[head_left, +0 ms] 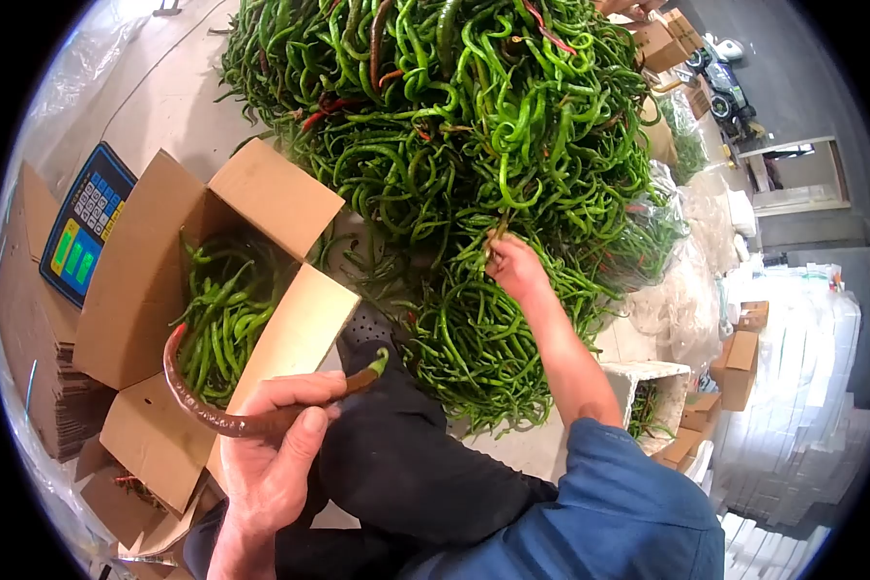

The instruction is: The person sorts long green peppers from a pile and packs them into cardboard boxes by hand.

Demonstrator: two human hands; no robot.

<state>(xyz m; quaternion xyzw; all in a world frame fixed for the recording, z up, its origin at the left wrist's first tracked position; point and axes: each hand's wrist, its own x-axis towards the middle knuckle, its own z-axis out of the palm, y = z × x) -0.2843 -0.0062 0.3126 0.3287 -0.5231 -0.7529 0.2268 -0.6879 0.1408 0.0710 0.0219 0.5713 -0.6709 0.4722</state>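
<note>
A long, curved brown-red pepper [203, 414] with a green stem lies across the fingers of my left hand [285, 435], pinched by the thumb. This hand is in front of an open cardboard box [135, 290], which holds green peppers [224, 333]. My right hand [518, 266] reaches to the large heap of green peppers [435, 184]; its fingers are closed together at the heap's surface, around what looks like a pepper stem or tip too small to make out. A few red and brown peppers show among the green ones.
A scale display [87, 227] stands left of the box. Another box [130, 498] with some peppers sits below it. A white foam box [652, 401], clear plastic bags, cartons [739, 362] and stacked white boxes [793, 387] are at the right. Part of another person's hand shows at the top right.
</note>
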